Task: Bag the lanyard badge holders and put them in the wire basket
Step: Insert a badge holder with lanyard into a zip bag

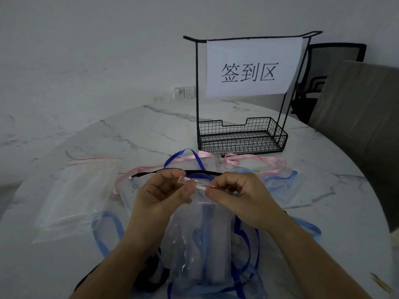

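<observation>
Clear plastic bag (200,240), a badge holder (216,253) apparently inside, is pinched at its seal by left hand (159,196) and right hand (239,200). Unbagged lanyards (271,161) are strewn beyond; spare bags (79,190) are laid at ten o'clock. At one o'clock the wire basket (241,140) is seen unfilled.

Badge holders (216,251) blur inside the clear bag (194,214); the grey chair (356,117) runs off right.
</observation>
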Tool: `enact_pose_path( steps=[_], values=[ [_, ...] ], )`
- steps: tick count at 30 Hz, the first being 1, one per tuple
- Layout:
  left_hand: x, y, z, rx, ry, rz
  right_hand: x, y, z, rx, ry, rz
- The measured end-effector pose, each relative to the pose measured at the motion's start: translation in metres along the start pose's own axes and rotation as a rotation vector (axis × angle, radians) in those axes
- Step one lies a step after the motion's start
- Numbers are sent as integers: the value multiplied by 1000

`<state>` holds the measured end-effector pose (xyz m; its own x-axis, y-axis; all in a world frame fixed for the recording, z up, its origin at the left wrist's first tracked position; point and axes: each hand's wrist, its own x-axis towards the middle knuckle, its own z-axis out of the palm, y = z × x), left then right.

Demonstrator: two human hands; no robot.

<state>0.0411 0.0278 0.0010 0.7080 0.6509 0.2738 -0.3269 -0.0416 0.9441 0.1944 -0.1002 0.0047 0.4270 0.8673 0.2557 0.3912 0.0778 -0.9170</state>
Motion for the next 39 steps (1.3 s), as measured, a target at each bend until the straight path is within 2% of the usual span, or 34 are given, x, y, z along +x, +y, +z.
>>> enact_pose_path(
  steps=[4, 10, 14, 20, 28, 34, 39],
  values=[
    [-1, -1, -1, 45, -36, -13, -1, 0, 3, 8, -12, -22],
    [5, -2, -6, -157, 71, -72, 1, -1, 1, 73, 53, 0],
    [4, -1, -6, -186, 31, -95, -1, -5, 3, 146, 69, -21],
    [3, -2, -8, -186, 78, -73, 1, -7, 2, 259, 68, 65],
    [5, -2, -8, -311, 78, -116, 2, -8, 0, 379, 80, 74],
    [4, 2, -8, -279, 60, -89, 0, -8, 1, 380, 36, 57],
    [1, 5, -4, -143, 16, -39, -1, -8, 6, 250, 64, 25]
  ],
)
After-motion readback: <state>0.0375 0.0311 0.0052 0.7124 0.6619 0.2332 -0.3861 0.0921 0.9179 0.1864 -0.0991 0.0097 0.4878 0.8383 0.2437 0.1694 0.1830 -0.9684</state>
